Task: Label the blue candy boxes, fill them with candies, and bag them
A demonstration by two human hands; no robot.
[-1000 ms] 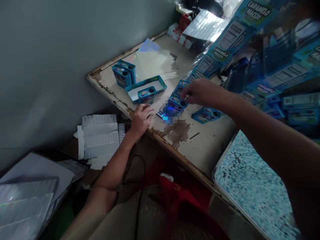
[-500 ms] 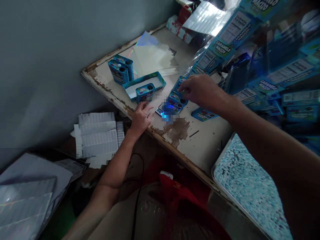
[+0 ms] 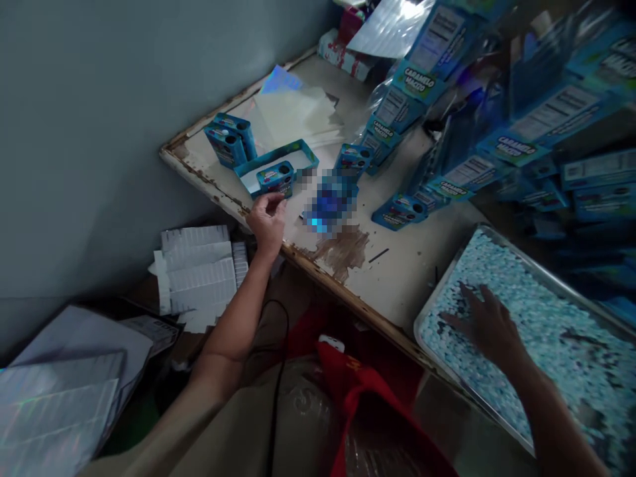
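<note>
My left hand (image 3: 268,224) is at the front edge of the table, fingers loosely curled with a gap at the thumb. Its fingertips are at the base of a small blue box (image 3: 276,179); whether they touch it I cannot tell. That box stands at an open, shallow blue carton (image 3: 308,156) with a white inside. My right hand (image 3: 489,324) is spread over the metal tray (image 3: 422,334) of small light-blue pieces (image 3: 556,331), fingertips among them. Between the hands lies a blurred-out blue item with a lit display (image 3: 318,222), a blue box (image 3: 354,161) behind it.
Two blue boxes (image 3: 229,140) stand at the table's left corner, near pale sheets (image 3: 298,112). Stacked blue cartons (image 3: 417,86) in clear film line the back and right. Another small box (image 3: 397,212) stands before them. Silvery card sheets (image 3: 199,268) lie below left.
My right hand has left the blue boxes by the display and come down right into the tray. My left hand has shifted slightly left, its fingers more curled.
</note>
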